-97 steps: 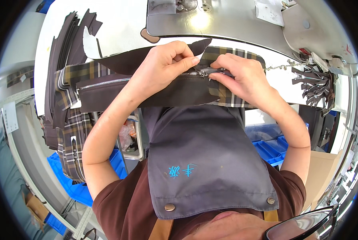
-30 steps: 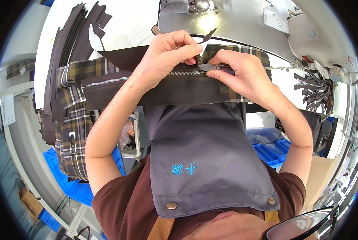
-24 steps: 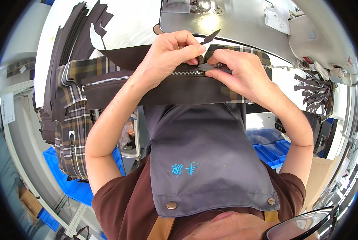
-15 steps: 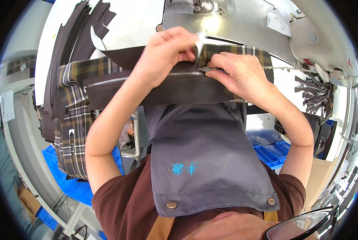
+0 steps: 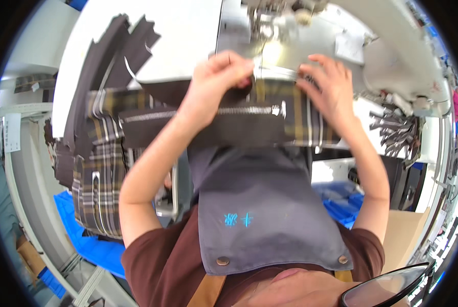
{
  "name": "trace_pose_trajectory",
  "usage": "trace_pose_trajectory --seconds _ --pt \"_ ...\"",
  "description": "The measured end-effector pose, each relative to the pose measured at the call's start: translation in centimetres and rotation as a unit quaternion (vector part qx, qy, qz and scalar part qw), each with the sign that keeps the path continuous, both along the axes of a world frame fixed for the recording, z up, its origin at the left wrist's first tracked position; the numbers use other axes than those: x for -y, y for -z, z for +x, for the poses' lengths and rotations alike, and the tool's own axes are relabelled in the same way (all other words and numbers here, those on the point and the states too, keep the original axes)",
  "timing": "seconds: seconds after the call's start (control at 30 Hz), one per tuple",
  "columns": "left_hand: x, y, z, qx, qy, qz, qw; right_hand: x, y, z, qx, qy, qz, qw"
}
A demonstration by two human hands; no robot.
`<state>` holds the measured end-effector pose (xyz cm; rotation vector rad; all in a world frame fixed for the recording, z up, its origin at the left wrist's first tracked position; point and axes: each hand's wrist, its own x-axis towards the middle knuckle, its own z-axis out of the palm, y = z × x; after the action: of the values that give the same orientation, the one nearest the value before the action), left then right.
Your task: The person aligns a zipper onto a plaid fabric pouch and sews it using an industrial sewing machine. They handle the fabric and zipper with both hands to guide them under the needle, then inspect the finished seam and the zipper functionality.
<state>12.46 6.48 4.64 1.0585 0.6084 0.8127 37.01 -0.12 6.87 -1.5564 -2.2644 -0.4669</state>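
Observation:
My left hand is closed in a pinch on the upper edge of a dark brown fabric strip, just above the zipper. Beneath that forearm runs a silver-toothed zipper on dark brown cloth, its right end showing. This cloth lies over brown-and-white plaid fabric. To the right, in front of the sewing machine, my right hand is raised with thumb and fingers curled around a small dark thing. Motion blur hides what kind it is.
The sewing machine stands at the far right, its metal bed beyond the cloth. Dark strips are stacked at left, and several zipper pieces lie at right. Plaid fabric hangs at lower left above a blue bin.
My right hand has left the zipper's right end and moved up and right. My left hand still pinches the dark strip. The zipper's end is now uncovered.

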Motion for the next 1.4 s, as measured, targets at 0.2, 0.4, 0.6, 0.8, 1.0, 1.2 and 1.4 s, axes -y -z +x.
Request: trace_pose_trajectory --seconds 0.2,0.4,0.6,0.8,1.0,1.2,1.4 --pt "0.1 -2.9 1.3 -0.162 -0.056 0.447 0.878 -0.7 -0.7 -6.6 -0.512 -0.040 -0.353 0.782" --pt "-4.5 -5.7 -1.6 -0.373 0.122 0.357 0.848 -3.1 0.0 -6.9 -0.645 -0.149 -0.277 0.697" --pt "-5.0 -4.9 -2.4 -0.265 0.087 0.297 0.913 -3.2 2.1 -7.3 -0.611 -0.110 -0.289 0.728" --pt "-4.6 -12.4 -8.2 -0.348 -0.210 0.326 0.854 -2.8 2.7 -7.6 -0.599 -0.084 -0.250 0.756" --pt "5.5 -19.0 -12.7 -0.489 -0.196 0.377 0.762 -3.4 1.6 -6.5 -0.257 -0.121 0.068 0.956" --pt "8.9 -9.0 -8.2 -0.387 -0.090 0.340 0.853 1.7 -3.9 -10.8 -0.538 -0.211 -0.266 0.771" --pt "8.4 -3.3 -1.2 -0.129 -0.168 0.255 0.943 2.2 -3.1 -9.0 -0.406 -0.195 -0.145 0.881"
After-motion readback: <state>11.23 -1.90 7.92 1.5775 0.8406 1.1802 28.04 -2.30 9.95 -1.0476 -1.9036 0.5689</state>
